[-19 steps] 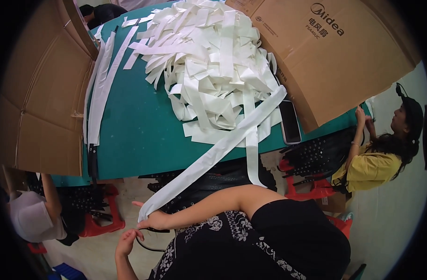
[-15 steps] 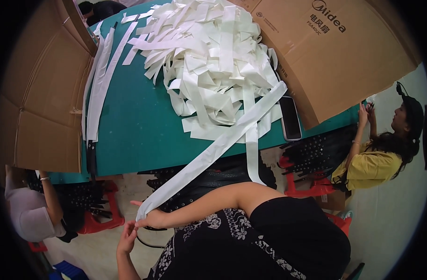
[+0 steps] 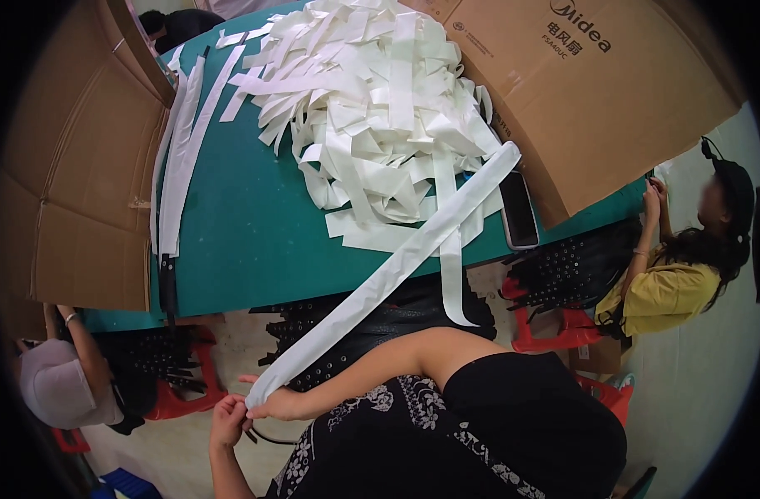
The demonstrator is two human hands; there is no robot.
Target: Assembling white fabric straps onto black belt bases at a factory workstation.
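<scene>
A long white fabric-like sleeve (image 3: pixel 372 287) runs slantwise from the edge of the white heap down to my hands at the lower left. My right hand (image 3: pixel 275 404) is closed round its near end, with one finger sticking out. Against that same end my left hand (image 3: pixel 226 422) pinches, fingertips together. A thin dark strip (image 3: pixel 268 439) shows just below the hands; whether it comes out of the sleeve is hidden. Black belts with metal eyelets (image 3: pixel 326 366) lie beneath the sleeve, near my lap.
A big heap of white strips (image 3: pixel 380 108) covers the middle of the green table (image 3: pixel 230 258). A phone (image 3: pixel 520 212) lies beside it. Cardboard boxes stand left (image 3: pixel 89 183) and right (image 3: pixel 596 108). Finished-looking white-sleeved strips (image 3: pixel 180 175) lie at left. Co-workers sit at both sides.
The sleeve's far end has shifted slightly up and right, and the sleeve looks smoother and fuller. My left hand has moved a little up against its near end.
</scene>
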